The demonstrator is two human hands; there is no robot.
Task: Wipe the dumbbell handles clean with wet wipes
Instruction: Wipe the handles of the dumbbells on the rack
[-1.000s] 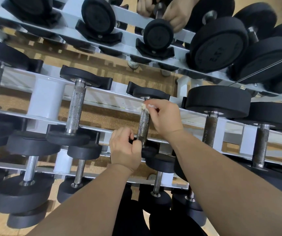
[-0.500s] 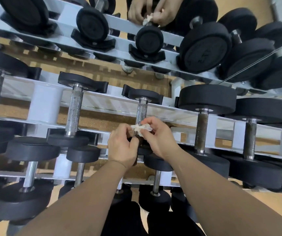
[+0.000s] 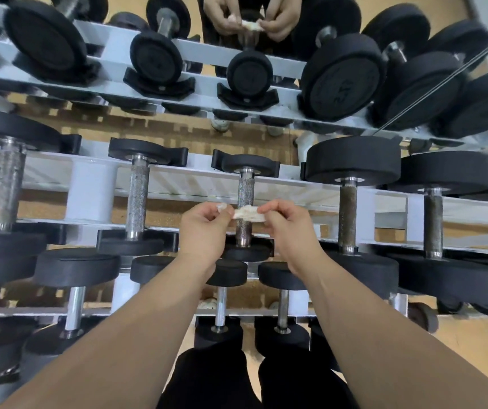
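Note:
A small crumpled white wet wipe (image 3: 248,214) is stretched between my two hands, just in front of a small dumbbell's knurled steel handle (image 3: 245,190) on the middle shelf of the rack. My left hand (image 3: 204,228) pinches the wipe's left end with thumb and fingertips. My right hand (image 3: 290,228) pinches its right end. Neither hand touches the handle. The lower part of the handle (image 3: 242,236) shows between my wrists, above its black near-side weight (image 3: 247,252).
A white rack (image 3: 92,190) holds several black dumbbells on three tiers; bigger ones (image 3: 353,160) sit to the right, smaller ones (image 3: 140,187) to the left. A mirror behind the rack shows my hands with the wipe (image 3: 248,20). My black trousers (image 3: 216,379) are below.
My left hand let go of the dumbbell's near end. Both hands came off the handle and now pull the wipe apart between them in front of it.

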